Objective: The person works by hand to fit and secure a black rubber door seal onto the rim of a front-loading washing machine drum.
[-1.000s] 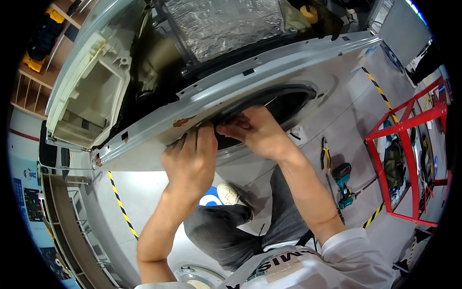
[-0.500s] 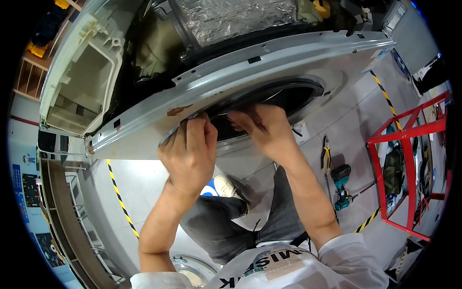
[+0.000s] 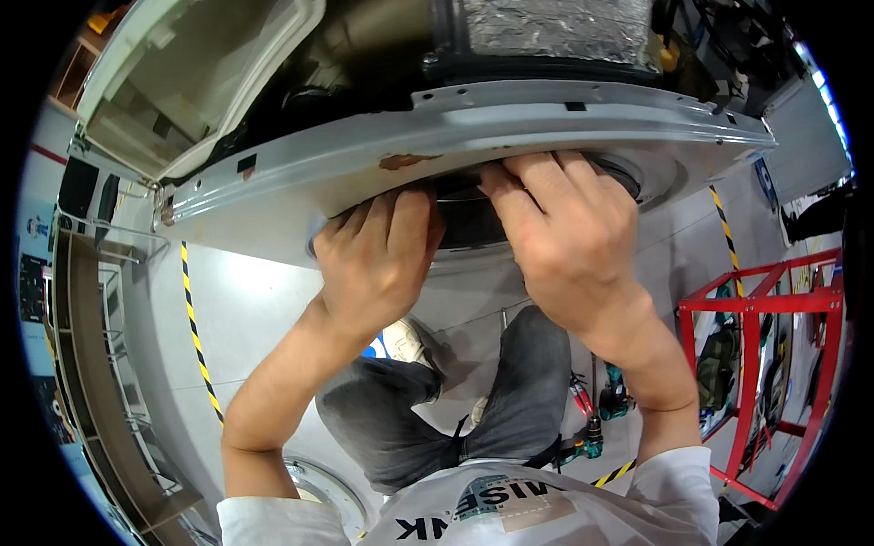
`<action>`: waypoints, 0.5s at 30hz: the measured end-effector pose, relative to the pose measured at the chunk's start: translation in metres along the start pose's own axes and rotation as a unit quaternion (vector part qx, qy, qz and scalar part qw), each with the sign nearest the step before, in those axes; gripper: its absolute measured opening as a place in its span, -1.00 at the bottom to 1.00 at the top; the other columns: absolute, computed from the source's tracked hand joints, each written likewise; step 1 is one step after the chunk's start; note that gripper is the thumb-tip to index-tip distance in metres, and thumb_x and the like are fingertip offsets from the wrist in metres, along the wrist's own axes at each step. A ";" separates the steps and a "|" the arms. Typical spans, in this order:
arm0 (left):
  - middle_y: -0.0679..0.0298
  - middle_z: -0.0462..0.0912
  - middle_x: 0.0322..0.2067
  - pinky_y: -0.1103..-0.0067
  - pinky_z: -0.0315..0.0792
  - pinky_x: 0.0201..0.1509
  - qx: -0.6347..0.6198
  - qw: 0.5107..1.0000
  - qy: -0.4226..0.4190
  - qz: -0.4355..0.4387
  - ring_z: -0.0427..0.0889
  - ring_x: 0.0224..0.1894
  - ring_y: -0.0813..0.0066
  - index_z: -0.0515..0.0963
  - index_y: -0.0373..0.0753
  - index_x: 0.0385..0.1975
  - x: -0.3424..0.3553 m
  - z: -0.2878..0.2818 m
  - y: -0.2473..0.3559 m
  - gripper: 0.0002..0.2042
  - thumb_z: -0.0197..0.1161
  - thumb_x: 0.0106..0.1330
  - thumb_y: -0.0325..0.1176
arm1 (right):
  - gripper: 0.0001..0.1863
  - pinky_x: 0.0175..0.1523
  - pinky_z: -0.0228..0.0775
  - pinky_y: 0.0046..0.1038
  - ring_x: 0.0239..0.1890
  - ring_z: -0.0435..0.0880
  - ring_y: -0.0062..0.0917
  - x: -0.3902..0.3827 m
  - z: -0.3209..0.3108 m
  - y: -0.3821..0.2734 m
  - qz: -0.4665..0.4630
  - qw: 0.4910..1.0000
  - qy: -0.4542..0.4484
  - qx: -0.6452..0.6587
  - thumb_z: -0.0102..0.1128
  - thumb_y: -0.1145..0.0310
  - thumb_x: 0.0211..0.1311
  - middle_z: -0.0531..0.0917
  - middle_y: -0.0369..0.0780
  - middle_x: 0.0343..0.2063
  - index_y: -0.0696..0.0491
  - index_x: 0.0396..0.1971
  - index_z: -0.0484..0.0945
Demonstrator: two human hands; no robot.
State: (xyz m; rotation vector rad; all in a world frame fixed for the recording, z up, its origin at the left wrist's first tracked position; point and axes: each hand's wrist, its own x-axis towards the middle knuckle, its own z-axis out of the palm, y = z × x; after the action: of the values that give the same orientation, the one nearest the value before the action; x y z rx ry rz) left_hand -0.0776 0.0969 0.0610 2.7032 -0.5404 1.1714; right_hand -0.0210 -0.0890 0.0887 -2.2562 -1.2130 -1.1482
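Observation:
In front of me stands a white washing machine with its top off; its front panel [image 3: 259, 209] has a rust patch near the upper edge. A round door opening in that panel is lined by a black rubber door gasket [image 3: 473, 223]. My left hand [image 3: 378, 259] is closed on the left part of the gasket's rim, fingers curled over the edge. My right hand [image 3: 574, 232] grips the rim at the upper right, its fingertips hidden inside the opening. The two hands are apart, with dark rubber between them.
On the floor to the right lie a teal cordless drill [image 3: 614, 391] and red-handled pliers [image 3: 581, 396]. A red metal rack [image 3: 765, 300] stands beyond them. A round washer door [image 3: 323, 482] lies at lower left. Shelving [image 3: 82, 346] lines the left; yellow-black tape [image 3: 196, 328] marks the floor.
My right hand has moved right and up along the gasket, its fingers now over the rim. My left hand stays on the left side. The view has shifted.

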 end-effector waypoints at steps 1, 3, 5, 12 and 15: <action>0.27 0.55 -0.54 0.45 0.41 -0.47 0.005 1.000 -0.001 0.005 0.56 -0.56 0.33 0.57 -0.28 -0.29 0.000 0.000 0.000 -0.77 0.39 0.03 -0.57 | -0.90 -0.37 0.37 -0.41 -0.39 0.54 -0.44 0.002 -0.003 0.000 -0.019 1.000 -0.016 -0.009 0.26 0.41 -0.10 0.55 -0.29 -0.43 0.10 -0.53 0.65; 0.28 0.55 -0.53 0.45 0.41 -0.47 0.011 1.000 0.002 0.005 0.56 -0.56 0.34 0.57 -0.28 -0.28 -0.002 0.001 -0.001 -0.77 0.40 0.04 -0.55 | -0.93 -0.40 0.31 -0.45 -0.42 0.51 -0.47 0.006 -0.004 0.000 -0.054 0.997 -0.039 -0.030 0.27 0.41 -0.11 0.52 -0.32 -0.48 0.08 -0.60 0.63; 0.28 0.55 -0.53 0.46 0.40 -0.48 0.010 1.000 0.004 0.006 0.55 -0.56 0.35 0.58 -0.27 -0.27 0.000 0.001 -0.001 -0.77 0.39 0.06 -0.53 | -0.94 -0.42 0.25 -0.47 -0.44 0.50 -0.49 0.011 -0.005 0.002 -0.083 0.994 -0.041 -0.058 0.27 0.41 -0.12 0.49 -0.34 -0.51 0.06 -0.64 0.61; 0.30 0.56 -0.52 0.47 0.39 -0.50 0.007 1.000 0.005 0.000 0.56 -0.56 0.36 0.57 -0.26 -0.27 -0.006 0.002 -0.003 -0.78 0.41 0.10 -0.47 | -0.92 -0.45 0.22 -0.51 -0.57 0.47 -0.54 0.017 -0.007 -0.003 -0.131 0.981 -0.097 -0.101 0.24 0.37 -0.14 0.48 -0.32 -0.58 0.04 -0.62 0.61; 0.31 0.51 -0.53 0.51 0.36 -0.53 0.017 0.999 0.031 0.016 0.55 -0.58 0.43 0.50 -0.21 -0.36 -0.002 0.006 -0.004 -0.83 0.34 0.08 -0.43 | -0.89 -0.48 0.23 -0.53 -0.65 0.47 -0.57 0.020 -0.011 -0.001 -0.152 0.971 -0.146 -0.109 0.22 0.34 -0.15 0.48 -0.33 -0.65 0.04 -0.58 0.61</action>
State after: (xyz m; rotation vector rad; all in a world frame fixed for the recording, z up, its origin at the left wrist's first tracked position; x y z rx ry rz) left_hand -0.0735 0.0992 0.0556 2.6857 -0.5615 1.2787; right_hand -0.0208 -0.0846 0.1116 -2.5349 -1.6685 -1.1292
